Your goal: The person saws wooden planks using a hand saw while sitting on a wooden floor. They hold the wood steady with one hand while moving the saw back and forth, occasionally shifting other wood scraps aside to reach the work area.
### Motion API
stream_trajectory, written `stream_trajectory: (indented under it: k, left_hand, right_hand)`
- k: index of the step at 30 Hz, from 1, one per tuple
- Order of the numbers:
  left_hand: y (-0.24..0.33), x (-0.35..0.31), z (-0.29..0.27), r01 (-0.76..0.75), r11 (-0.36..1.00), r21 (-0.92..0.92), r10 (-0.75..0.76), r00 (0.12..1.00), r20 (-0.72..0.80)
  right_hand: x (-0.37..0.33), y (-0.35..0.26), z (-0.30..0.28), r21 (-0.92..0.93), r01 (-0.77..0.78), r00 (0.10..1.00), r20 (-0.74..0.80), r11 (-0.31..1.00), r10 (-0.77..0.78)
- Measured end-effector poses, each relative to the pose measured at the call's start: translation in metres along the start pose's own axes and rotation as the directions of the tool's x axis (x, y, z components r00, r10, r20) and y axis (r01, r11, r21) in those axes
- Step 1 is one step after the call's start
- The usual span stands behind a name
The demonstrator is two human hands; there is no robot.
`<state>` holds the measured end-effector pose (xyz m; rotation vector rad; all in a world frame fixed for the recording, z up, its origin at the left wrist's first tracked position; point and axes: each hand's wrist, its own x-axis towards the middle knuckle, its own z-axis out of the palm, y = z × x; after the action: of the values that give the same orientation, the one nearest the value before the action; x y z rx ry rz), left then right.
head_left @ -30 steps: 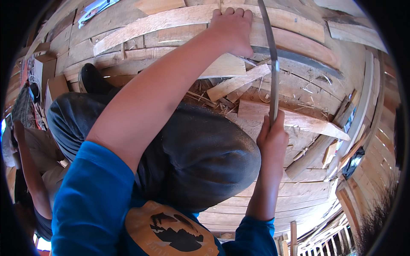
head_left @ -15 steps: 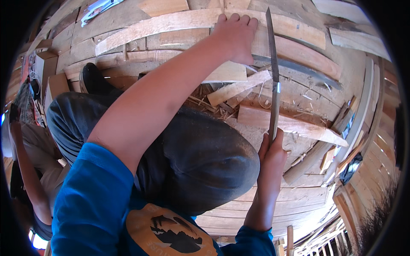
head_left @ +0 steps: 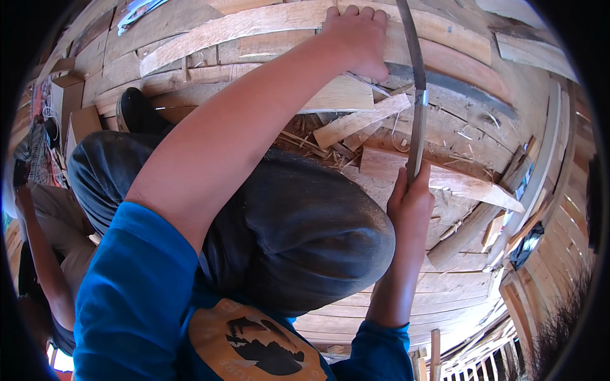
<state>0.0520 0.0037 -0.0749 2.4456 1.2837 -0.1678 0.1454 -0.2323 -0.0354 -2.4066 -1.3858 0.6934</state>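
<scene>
Bright daylight, lower-right glare, strong fisheye bending.

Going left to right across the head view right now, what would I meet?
Another person's forearm → black shoe → left hand on a pale board → right hand with its grip around a long-bladed tool → dark bundle near the wall.

blade (head_left: 415, 51) cropped at top, handle (head_left: 417, 136) partly hidden in right grip (head_left: 411, 200)
</scene>
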Motion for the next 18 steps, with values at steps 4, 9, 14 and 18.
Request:
stream_trajectory:
  k: [4,9,14,18]
  left_hand:
    - [-0.002,-0.001,0.005,0.021,1.0,0.014,-0.02,1.0,-0.024]
    - [0.004,0.003,0.003,0.014,1.0,0.017,-0.014,1.0,-0.013]
    - [0.001,0.003,0.009,0.051,0.999,0.004,-0.051,0.997,-0.059]
    - [0.004,0.0,0.005,0.022,1.0,0.009,-0.022,1.0,-0.01]
  right_hand:
    - [-0.016,-0.003,-0.009,-0.016,-0.051,0.998,0.045,0.999,0.051]
    - [-0.012,0.006,-0.005,0.004,0.001,1.0,0.003,1.0,-0.001]
    - [-0.014,0.005,-0.008,-0.008,-0.004,1.0,0.02,1.0,0.005]
    - [-0.021,0.005,-0.014,-0.034,-0.011,0.999,0.032,0.999,0.012]
